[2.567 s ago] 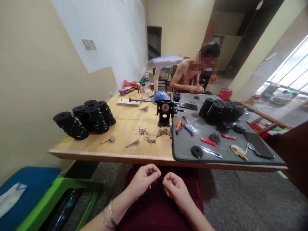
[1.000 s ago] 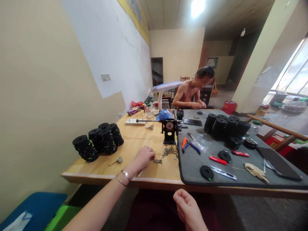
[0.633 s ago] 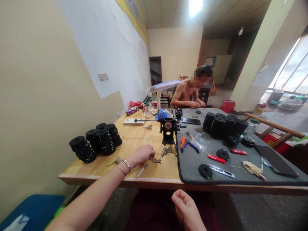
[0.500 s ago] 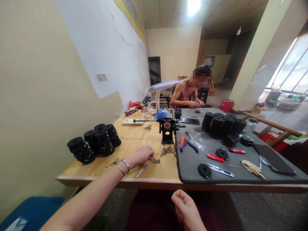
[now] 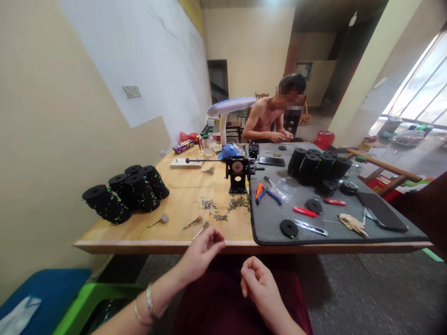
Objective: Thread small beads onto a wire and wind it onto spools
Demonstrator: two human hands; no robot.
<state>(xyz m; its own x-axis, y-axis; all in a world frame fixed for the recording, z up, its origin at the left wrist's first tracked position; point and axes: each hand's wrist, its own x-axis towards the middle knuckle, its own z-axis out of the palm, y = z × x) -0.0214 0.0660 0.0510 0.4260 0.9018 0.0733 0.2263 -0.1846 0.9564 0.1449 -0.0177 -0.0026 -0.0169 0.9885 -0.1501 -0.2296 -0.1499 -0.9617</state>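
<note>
My left hand point(image 5: 200, 252) hovers just below the wooden table's front edge point(image 5: 157, 243), thumb and fingertips pinched together on something too small to make out. My right hand point(image 5: 258, 283) is loosely curled over my dark red lap, close beside the left; nothing visible in it. On the table straight ahead lie scattered small beads point(image 5: 208, 204) and a heap of small metal pieces point(image 5: 238, 203). Three thin feathered pieces point(image 5: 193, 222) rest near the edge.
A black hand-crank winder point(image 5: 237, 171) stands mid-table beside a grey mat point(image 5: 314, 235) holding pliers point(image 5: 264, 192), black spools point(image 5: 316, 164), discs and clippers. More black spools point(image 5: 125, 190) sit left. Another person point(image 5: 268, 122) works at the far end. A blue stool point(image 5: 45, 288) is lower left.
My left hand has drawn back from the beads on the table to just below its edge, fingers pinched. The camera has tilted downward. My right hand stayed over my lap.
</note>
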